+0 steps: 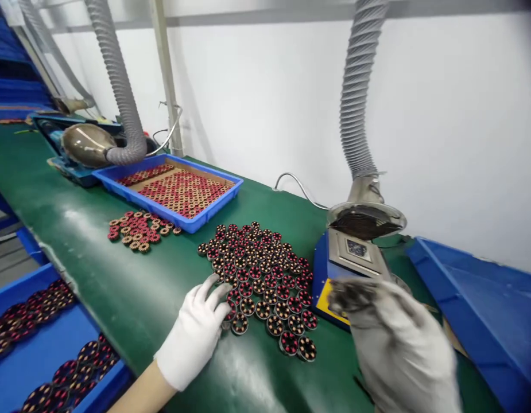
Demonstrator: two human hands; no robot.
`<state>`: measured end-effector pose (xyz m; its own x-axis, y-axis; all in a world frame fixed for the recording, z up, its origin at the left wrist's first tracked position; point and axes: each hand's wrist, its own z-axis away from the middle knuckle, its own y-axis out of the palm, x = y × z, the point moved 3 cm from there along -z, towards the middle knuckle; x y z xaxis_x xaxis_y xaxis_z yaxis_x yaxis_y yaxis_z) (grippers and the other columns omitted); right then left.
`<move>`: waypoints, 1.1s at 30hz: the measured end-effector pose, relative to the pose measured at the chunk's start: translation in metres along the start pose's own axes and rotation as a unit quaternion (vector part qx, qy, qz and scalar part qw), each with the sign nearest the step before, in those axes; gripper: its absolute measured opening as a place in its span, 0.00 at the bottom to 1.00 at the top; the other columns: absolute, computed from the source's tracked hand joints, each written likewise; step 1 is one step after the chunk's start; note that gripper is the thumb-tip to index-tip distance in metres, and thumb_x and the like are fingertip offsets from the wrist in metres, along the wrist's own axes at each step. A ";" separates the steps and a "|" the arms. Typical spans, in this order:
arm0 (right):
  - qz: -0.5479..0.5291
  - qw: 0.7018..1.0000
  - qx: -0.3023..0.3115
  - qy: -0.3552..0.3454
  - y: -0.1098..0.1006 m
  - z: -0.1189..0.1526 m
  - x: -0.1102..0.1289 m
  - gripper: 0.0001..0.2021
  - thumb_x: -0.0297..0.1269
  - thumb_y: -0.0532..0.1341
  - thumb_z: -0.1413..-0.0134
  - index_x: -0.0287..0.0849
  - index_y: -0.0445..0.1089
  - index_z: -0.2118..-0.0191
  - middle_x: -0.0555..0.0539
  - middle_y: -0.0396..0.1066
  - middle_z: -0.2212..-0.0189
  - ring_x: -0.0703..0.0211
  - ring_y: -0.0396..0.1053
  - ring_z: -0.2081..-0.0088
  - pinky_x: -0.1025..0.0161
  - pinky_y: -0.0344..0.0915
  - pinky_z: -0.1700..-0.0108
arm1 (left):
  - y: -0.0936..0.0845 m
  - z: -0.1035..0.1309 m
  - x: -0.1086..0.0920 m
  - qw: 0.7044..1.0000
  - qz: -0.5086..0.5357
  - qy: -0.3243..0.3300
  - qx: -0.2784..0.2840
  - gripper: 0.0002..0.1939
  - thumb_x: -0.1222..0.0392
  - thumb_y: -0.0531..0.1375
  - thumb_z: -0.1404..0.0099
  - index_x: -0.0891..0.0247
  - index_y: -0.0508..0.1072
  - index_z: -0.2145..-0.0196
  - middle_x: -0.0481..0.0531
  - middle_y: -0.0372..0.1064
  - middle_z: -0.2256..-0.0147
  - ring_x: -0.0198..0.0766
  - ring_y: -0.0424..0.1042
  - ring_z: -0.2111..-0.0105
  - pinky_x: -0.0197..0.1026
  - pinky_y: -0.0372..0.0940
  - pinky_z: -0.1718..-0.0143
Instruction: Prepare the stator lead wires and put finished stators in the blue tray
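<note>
My left hand, in a white glove, rests its slightly bent, spread fingers on the near left edge of a pile of round motor parts. These parts are dark metal rings with red or tan coil segments inside. Nothing is visibly gripped by that hand. My right hand, in a greyish glove with blackened fingertips, is raised in front of a blue box-shaped device with a yellow panel. Its fingers are bunched together and blurred; whatever lies between them cannot be made out.
A blue tray holds rows of red and tan cores, with a loose heap of cores beside it. An extraction hood hangs over the device. Blue bins stand at right and lower left, on either side of the green bench.
</note>
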<state>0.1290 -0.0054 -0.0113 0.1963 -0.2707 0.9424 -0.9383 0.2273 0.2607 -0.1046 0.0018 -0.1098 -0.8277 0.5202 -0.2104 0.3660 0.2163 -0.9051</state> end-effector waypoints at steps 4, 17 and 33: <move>0.105 0.989 0.093 0.048 0.017 -0.006 -0.010 0.11 0.42 0.61 0.50 0.45 0.72 0.61 0.48 0.74 0.63 0.58 0.69 0.60 0.61 0.63 0.54 | -0.048 -0.045 -0.057 0.969 0.012 0.130 -0.210 0.11 0.72 0.51 0.41 0.63 0.65 0.62 0.56 0.57 0.49 0.57 0.51 0.46 0.58 0.57 0.56; -0.280 0.958 0.055 0.039 -0.015 -0.008 0.007 0.11 0.39 0.68 0.61 0.48 0.73 0.66 0.50 0.75 0.65 0.58 0.71 0.63 0.59 0.65 0.55 | -0.054 -0.124 -0.129 0.929 0.295 0.169 -0.148 0.30 0.66 0.56 0.46 0.54 0.54 0.46 0.52 0.56 0.47 0.44 0.57 0.48 0.49 0.58 0.48; 0.086 0.980 0.067 -0.164 -0.027 -0.010 0.020 0.03 0.32 0.66 0.57 0.48 0.74 0.72 0.50 0.71 0.69 0.58 0.69 0.63 0.64 0.65 0.60 | -0.063 -0.115 -0.119 0.921 0.150 0.274 -0.233 0.12 0.63 0.49 0.36 0.65 0.64 0.56 0.55 0.65 0.55 0.48 0.57 0.50 0.53 0.55 0.50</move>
<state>0.1609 -0.0074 0.0027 -0.0503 -0.5299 0.8466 -0.9827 0.1778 0.0529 0.0199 0.0210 0.0147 -0.3671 0.9258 -0.0904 0.7919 0.2601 -0.5525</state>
